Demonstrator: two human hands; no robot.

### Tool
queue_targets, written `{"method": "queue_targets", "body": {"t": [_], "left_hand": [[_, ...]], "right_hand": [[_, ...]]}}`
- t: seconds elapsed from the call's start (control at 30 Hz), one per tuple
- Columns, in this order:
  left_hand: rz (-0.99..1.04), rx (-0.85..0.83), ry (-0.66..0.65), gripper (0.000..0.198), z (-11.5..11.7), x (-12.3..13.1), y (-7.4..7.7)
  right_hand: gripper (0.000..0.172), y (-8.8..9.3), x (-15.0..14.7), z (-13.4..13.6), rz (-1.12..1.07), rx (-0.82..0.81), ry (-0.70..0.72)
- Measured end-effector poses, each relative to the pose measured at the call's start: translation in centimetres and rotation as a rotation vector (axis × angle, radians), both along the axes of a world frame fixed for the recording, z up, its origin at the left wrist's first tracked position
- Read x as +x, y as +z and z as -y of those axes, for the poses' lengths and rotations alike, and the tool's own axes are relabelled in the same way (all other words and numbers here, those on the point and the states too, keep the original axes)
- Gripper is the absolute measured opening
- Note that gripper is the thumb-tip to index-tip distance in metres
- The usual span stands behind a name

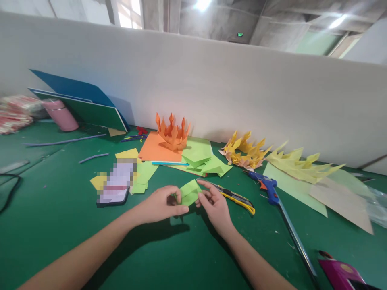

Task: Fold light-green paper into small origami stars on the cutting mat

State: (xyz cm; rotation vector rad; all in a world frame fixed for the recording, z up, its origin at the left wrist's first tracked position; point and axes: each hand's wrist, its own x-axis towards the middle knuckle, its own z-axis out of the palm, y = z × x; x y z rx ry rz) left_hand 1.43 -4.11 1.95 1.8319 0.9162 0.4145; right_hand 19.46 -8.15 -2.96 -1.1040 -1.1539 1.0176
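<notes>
Between my two hands, just above the green table, is a small piece of folded light green paper (190, 193). My left hand (165, 204) pinches its left edge with thumb and fingers. At the paper's right side, my right hand (214, 203) grips the edge between thumb and fingers, with the index finger along the upper corner. A yellow utility knife (238, 201) lies just beyond my right hand. Behind the held piece are loose green folded papers (208, 163). Left of them, green paper squares (144, 177) lie by a phone (117, 183) whose screen is blurred out.
An orange paper crown (173, 135) stands on orange sheets at the back. Yellow paper crowns (244, 151) sit further right. A blue glue gun (269, 187) with a long glue stick lies at right. A pink bottle (62, 116) leans near green and blue boards (87, 110).
</notes>
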Motion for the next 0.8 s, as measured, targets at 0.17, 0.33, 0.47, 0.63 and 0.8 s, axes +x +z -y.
{"method": "queue_targets", "body": {"t": [0.17, 0.33, 0.47, 0.63, 0.8], "left_hand": [[-0.026, 0.129, 0.257, 0.013, -0.8, 0.9, -0.2], [0.301, 0.039, 0.412, 0.021, -0.7, 1.6, -1.9], [0.374, 0.050, 0.462, 0.014, 0.0, 1.4, -2.8], [0.275, 0.213, 0.451, 0.018, 0.6, 1.5, -2.9], [0.264, 0.152, 0.471, 0.015, 1.1, 2.0, -2.5]], "right_hand": [[0.036, 0.3, -0.1, 0.0, -0.085, -0.058, 0.030], [0.050, -0.2, -0.1, -0.1, -0.075, -0.060, 0.114], [0.043, -0.6, -0.2, 0.1, 0.028, -0.031, 0.225], [0.047, -0.5, -0.2, 0.7, 0.344, 0.098, 0.182], [0.036, -0.2, 0.1, 0.9, 0.552, 0.249, 0.110]]}}
